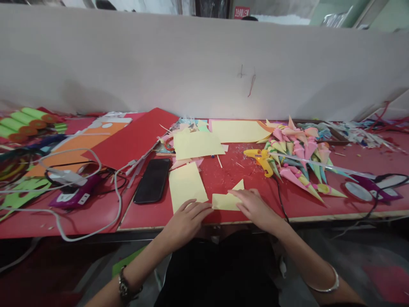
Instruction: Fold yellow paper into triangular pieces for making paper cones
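A small folded piece of pale yellow paper (225, 202) lies near the table's front edge, with a pointed corner standing out at its far side. My right hand (255, 207) rests on its right part, index finger stretched across it and thumb apart. At the paper's left end are the fingertips of my left hand (191, 216), which lies flat with its fingers stretched out. That hand also covers the near part of a larger yellow sheet (187, 183). Beyond these lies another yellow sheet (198, 145) on top of paper scraps.
A black phone (152, 181) lies left of the sheets. Toward the right are a yellow glue gun (260, 160) with its cord and a pile of coloured paper cones (300, 153). Red card (134, 138), white cables (119, 204) and a purple device (75, 192) occupy the left.
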{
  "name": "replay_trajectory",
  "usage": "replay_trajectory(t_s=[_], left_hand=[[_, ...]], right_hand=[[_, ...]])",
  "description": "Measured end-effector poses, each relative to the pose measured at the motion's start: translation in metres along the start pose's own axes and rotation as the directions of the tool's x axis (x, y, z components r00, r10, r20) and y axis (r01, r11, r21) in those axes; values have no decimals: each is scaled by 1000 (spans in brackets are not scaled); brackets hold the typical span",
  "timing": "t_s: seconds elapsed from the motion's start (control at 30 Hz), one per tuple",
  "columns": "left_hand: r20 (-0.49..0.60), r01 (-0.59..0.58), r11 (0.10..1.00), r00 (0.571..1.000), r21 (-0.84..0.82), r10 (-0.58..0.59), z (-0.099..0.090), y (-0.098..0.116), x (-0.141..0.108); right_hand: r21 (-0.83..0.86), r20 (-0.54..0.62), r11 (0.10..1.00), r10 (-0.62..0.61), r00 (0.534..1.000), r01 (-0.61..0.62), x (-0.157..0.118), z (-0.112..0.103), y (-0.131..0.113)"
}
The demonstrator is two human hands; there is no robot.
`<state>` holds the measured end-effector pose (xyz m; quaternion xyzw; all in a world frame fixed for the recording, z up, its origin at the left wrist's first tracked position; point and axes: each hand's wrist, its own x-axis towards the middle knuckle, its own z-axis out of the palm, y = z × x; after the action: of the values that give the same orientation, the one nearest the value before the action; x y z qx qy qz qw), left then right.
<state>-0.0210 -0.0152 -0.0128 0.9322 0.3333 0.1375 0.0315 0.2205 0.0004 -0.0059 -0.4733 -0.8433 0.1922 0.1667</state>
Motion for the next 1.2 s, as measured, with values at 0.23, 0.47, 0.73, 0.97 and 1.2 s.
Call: replay_trajectory(t_s=[0.23,0.47,0.73,0.97,1.2], left_hand=[[-405,46,993,910,-111,-87,-20,19,22],[-163,254,967,956,32,-245,-4,26,54],[58,311,946,947,93,-316,22,18,62],[81,297,931,944,211,-320,20,23,68],[76,297,921,943,251,-325,25,24,74]], right_hand=[[26,-234,999,26,972,-21,10,-27,-6],[252,-259,967,31,965,36,20,-12,-1],[539,-171,837,222,960,-98,28,10,21],[489,-200,833,396,896,-259,29,15,16],[254,-314,906,407,858,-338,20,26,4]])
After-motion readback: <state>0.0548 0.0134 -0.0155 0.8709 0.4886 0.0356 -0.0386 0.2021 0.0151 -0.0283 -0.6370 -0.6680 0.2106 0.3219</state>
